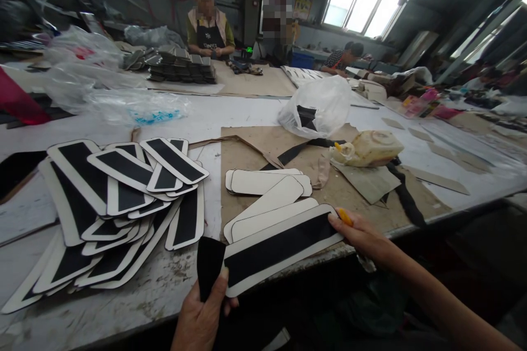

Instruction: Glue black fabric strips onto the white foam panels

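Between my hands, over the table's front edge, is a long white panel [247,284] with rounded corners and a wide black band along its middle. My left hand [203,310] pinches its left end, thumb on top, and also grips a loose black strip [211,263] that stands up beside it. At the panel's right end, my right hand [364,236] closes with the thumb on the upper face. An orange-yellow piece [345,218] shows at the fingers of that hand; its kind is unclear. Several plain white panels [267,205] lie just behind the held one.
A heap of black-banded white panels [123,192] spreads over the left. Brown cardboard [247,145] carries a yellowed plastic bottle [373,148] lying on its side and black scraps. Behind stands a clear plastic bag [325,104]. Co-workers, including a person in an apron [209,33], are across the table.
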Motion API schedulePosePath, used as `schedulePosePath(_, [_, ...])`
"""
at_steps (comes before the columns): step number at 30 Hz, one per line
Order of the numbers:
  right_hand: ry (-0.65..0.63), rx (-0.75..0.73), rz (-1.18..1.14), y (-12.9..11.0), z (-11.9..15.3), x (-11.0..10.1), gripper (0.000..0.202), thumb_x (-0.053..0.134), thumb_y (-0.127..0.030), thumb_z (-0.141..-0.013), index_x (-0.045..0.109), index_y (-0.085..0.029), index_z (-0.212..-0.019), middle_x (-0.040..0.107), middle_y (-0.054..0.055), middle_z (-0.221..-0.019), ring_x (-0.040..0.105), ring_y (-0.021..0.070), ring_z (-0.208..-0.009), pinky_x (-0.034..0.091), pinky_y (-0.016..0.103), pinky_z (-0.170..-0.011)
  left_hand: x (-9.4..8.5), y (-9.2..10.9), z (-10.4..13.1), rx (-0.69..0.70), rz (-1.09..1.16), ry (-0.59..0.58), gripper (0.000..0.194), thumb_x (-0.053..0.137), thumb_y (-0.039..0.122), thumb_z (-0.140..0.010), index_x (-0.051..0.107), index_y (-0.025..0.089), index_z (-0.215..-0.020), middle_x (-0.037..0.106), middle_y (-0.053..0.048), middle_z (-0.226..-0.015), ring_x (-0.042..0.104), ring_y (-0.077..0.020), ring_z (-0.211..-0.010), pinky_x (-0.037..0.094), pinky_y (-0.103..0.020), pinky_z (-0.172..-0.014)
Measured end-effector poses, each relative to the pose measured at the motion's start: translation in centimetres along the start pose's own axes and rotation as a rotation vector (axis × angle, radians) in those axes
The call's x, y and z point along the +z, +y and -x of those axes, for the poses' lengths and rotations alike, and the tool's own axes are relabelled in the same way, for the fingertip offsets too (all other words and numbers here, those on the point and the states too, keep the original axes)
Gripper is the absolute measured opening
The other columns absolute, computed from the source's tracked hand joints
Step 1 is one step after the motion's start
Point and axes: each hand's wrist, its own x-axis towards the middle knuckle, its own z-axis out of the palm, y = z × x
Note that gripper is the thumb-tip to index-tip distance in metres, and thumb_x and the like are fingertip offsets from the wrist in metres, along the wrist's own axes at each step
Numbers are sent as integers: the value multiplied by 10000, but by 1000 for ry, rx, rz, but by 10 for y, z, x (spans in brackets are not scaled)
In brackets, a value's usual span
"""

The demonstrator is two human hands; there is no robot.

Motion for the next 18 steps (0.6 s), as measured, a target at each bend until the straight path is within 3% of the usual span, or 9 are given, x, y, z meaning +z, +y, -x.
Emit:
schedulePosePath(4, [-110,153,-251,4,6,-3,354,500,-540,-800,522,-192,-743,502,-10,-668,466,124,-592,411,238,-526,1,2,6,2,78,-59,355,656,506,-679,571,162,-671,547,20,-475,462,-113,-462,377,-229,-478])
schedulePosePath(9, [-123,205,-225,13,6,-4,393,514,-604,-758,524,-210,-754,460,-17,-629,419,123,-536,360,238,-446,3,9,15,21,146,-116,303,575,450,-781,568,160,-692,578,4,-537,482,-106,-516,389,-226,-537])
schedulePosePath(15, [-117,173,-164,9,10,-1,404,492,-616,-761,527,-216,-722,512,2,-659,463,148,-580,401,256,-497,6,11,11,-9,208,-6,319,709,412,-668,521,155,-650,477,50,-501,372,-67,-450,303,-211,-437])
schedulePosePath(18, [-124,139,-112,8,13,3,394,480,-593,-786,535,-210,-717,512,-4,-642,465,146,-585,400,254,-522,6,6,9,-29,197,36,324,709,428,-666,551,149,-714,474,51,-551,386,-69,-477,319,-202,-428])
